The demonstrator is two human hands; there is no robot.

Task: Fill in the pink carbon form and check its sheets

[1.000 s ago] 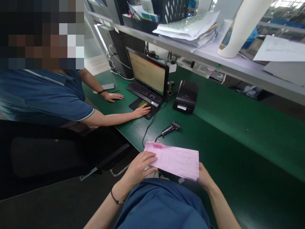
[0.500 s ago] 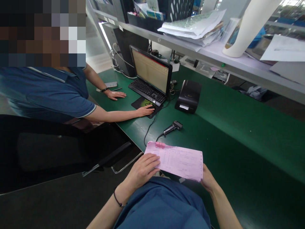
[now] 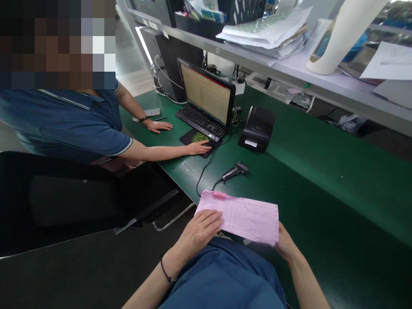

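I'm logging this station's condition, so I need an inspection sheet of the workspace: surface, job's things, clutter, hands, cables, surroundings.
Surface: green bench, bare on its right part.
Job's things: pink forms held over the near edge, pink clip on the top edge.
Clutter: scanner, small printer, monitor, keyboard.
Hands: left hand flat on the forms; right hand grips their right corner from beneath.
Cables: scanner cable runs toward the forms; a black lead goes over the bench edge.
Surroundings: a co-worker's hand on the mouse; paper piles on the shelf.
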